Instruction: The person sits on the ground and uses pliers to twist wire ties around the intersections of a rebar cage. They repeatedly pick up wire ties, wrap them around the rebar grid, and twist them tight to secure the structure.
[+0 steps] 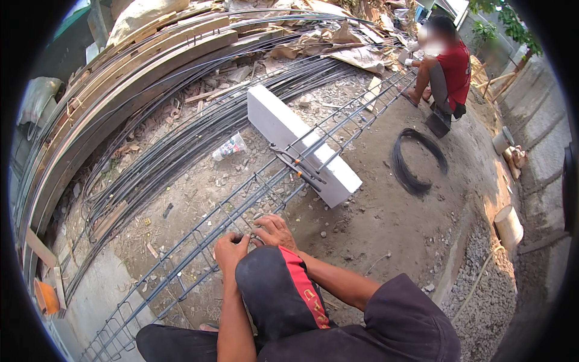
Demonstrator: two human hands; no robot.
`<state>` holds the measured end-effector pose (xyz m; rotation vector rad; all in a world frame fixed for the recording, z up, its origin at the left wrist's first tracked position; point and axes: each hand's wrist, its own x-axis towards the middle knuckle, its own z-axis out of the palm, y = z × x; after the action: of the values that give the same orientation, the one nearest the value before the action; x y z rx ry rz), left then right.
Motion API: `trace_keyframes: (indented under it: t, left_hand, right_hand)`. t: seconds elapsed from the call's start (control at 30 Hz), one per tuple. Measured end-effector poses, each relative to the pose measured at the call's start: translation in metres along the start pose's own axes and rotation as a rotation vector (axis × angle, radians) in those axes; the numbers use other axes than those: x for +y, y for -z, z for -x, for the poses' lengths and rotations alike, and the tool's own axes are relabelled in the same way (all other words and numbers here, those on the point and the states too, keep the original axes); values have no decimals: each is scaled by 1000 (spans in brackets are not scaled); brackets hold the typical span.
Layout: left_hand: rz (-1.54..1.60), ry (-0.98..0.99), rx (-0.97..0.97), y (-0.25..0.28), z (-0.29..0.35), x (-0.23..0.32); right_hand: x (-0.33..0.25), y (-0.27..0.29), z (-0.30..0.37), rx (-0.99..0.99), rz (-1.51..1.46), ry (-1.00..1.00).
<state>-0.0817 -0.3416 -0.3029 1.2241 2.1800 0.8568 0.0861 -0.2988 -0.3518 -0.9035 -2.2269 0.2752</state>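
A worker's left hand and right hand meet over a long steel cage at the lower centre of the frame, just above a bent knee in dark trousers. Fingers on both hands are curled in close together; whether they pinch a bar, a piece of wire or nothing cannot be made out.

Close finger work at the bars seems best done with one hand steadying the joint while the other does the fine turning. Fingertips are better kept off the bar ends and out of the gaps, where a shift of the cage could nip them. The cage would likely roll or slide if leaned on, so light, even pressure looks wiser than a hard tug, and any knot should be drawn snug before it is let go.

The cage runs from the lower left of the frame to the upper right: straight, dark grey-blue bars, joined at intervals by thinner square hoops, slim and open throughout. Near the centre it crosses a white block, where a dark hand tool with orange parts lies. A ring of black wire rests on the dirt right of centre, and a co-worker in a red shirt sits near the cage's far end, upper right.
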Motion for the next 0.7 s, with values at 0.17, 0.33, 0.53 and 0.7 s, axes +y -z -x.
trace_keyframes:
  t: [0.17,0.33,0.53,0.7]
  left_hand:
    - [-5,49,-26,11,-3,-8]
    - [30,104,-59,14,0,-4]
    - [34,39,-98,21,3,-10]
    - [66,-86,-168,28,0,-25]
  right_hand:
    - [-2,0,33,-146,4,-17]
    - [-3,-19,34,-238,117,-95]
    - [-9,-17,29,-205,220,-55]
    - [-8,-17,11,-206,89,-46]
